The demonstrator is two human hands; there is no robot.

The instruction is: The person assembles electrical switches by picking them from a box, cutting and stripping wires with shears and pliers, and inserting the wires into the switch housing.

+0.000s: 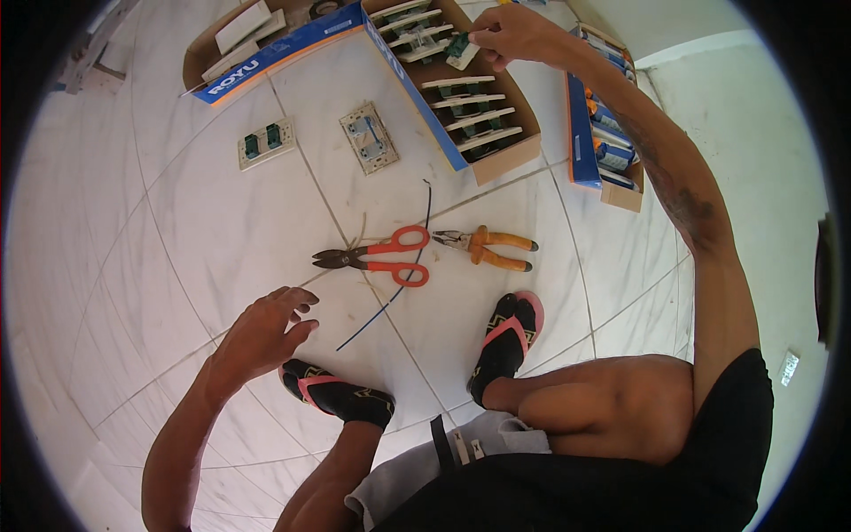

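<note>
Over the open box at the far side, my right hand [516, 34] pinches a small white electrical wall plate with a green back [461, 51]. Several similar plates [479, 120] stand in rows inside that blue cardboard box [507, 164]. My left hand [261, 335] hovers above the floor near my left foot, fingers loosely bent and thumb apart, holding nothing. In front of it lie red-handled snips [377, 257], with orange-handled pliers [486, 246] to their right. A blue wire [365, 328] passes under the snips.
Two wall plates, one with green modules [266, 143] and one a pale frame [369, 138], lie on the tiled floor. A second blue box [257, 75] at the far left holds white plates. Another box [581, 142] at the right holds packaged parts beside the wall.
</note>
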